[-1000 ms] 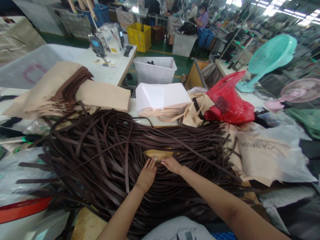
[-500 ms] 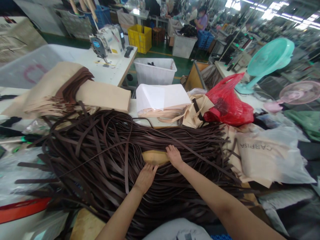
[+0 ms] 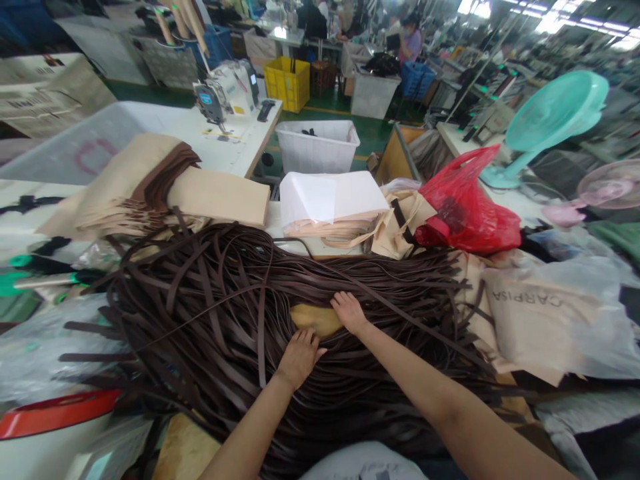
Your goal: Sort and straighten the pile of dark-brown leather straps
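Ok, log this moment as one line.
left hand: on near edge of yellowish patch; right hand: on dark straps, right of patch; dark straps: heaped around patch; red bag: beyond straps, right

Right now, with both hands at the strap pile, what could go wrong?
The dark straps might slide over the tan patch exposed between the left hand and the right hand. Toward the pile's left side, straps loop and cross each other, so pulling one could tangle others.
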`<state>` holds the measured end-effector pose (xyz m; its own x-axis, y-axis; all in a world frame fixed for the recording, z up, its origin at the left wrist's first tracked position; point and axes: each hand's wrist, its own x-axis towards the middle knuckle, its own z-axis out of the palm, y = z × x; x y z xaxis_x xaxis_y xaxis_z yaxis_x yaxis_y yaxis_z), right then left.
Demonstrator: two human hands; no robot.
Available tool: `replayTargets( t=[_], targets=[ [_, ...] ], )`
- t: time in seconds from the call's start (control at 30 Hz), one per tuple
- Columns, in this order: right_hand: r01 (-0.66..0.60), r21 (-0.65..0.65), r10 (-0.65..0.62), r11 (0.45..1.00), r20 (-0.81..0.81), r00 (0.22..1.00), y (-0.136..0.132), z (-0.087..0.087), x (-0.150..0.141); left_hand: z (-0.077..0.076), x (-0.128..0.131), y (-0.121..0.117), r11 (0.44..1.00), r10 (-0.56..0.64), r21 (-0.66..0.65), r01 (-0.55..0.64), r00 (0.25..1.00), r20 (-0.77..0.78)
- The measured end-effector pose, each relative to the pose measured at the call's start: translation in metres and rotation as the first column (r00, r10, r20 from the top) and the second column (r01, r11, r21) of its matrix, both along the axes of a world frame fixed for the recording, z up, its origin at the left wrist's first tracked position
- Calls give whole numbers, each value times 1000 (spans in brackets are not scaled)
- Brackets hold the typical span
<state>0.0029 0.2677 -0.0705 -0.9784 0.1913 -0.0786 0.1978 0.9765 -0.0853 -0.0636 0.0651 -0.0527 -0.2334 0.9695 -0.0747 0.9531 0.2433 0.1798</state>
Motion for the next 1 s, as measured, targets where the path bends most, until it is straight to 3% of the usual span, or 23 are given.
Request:
replayTargets(
  t=[0.3, 0.37, 0.53, 0.83, 1.0],
  targets=[
    [-252, -233, 274, 939, 65, 960, -36, 2, 37, -3, -1, 0, 990, -80, 118, 74, 996, 46],
    [-200, -224, 218, 954, 56, 974, -29, 3, 30, -4, -1, -1, 992, -71, 113, 64, 996, 61],
    [103, -86, -104, 991, -5, 995, 1, 0, -3, -1, 0, -5, 996, -49, 82, 42, 995, 84],
    [89, -23, -89, 996, 13, 996, -11, -9, -6, -1, 0, -2, 999, -14, 47, 9, 993, 118],
    [77, -60, -75, 995, 48, 996, -10, -9, -4, 2, 0, 0, 999, -10, 46, 4, 993, 114]
  ],
)
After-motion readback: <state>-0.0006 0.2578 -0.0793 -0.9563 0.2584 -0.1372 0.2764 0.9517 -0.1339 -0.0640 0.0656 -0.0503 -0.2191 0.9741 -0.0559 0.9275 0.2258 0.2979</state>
